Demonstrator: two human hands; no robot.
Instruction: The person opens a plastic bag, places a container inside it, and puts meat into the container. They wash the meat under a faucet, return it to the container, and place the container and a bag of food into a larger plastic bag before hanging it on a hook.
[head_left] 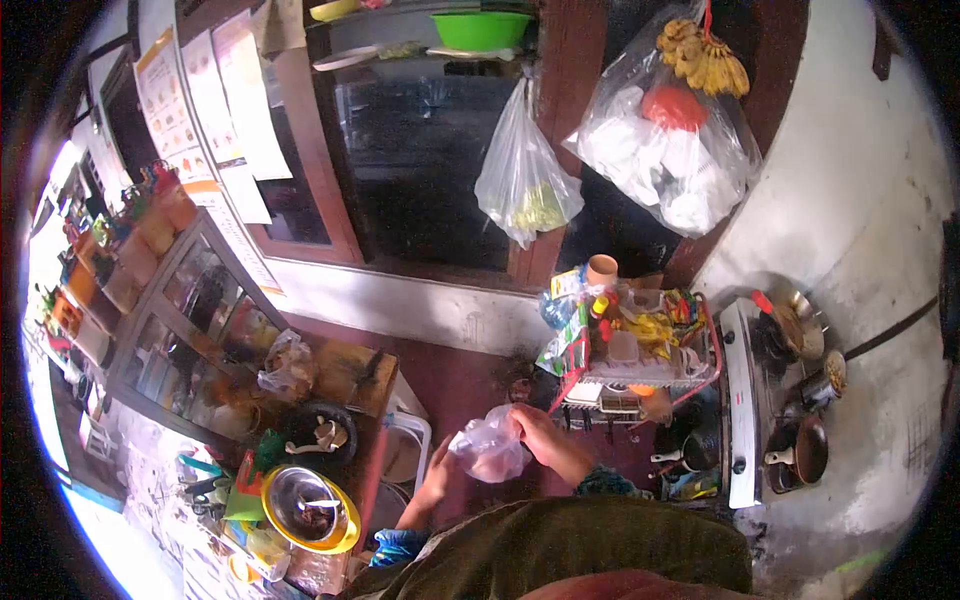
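Note:
A thin, translucent plastic bag (488, 458) is held in front of my body, above the reddish floor. Something pale and pinkish shows through it, but its kind cannot be made out. My right hand (548, 442) pinches the bag's upper right edge with closed fingers. On the other side, my left hand (434, 482) has its fingers closed at the bag's left edge, partly hidden by the plastic.
Left of me, a wooden table bears a stone mortar (318, 434), a yellow-rimmed bowl (345, 520) and a cutting board (350, 375). A wire rack (645, 380) stands ahead right, beside a stove (740, 420) with pans. Filled bags (530, 190) hang by the window.

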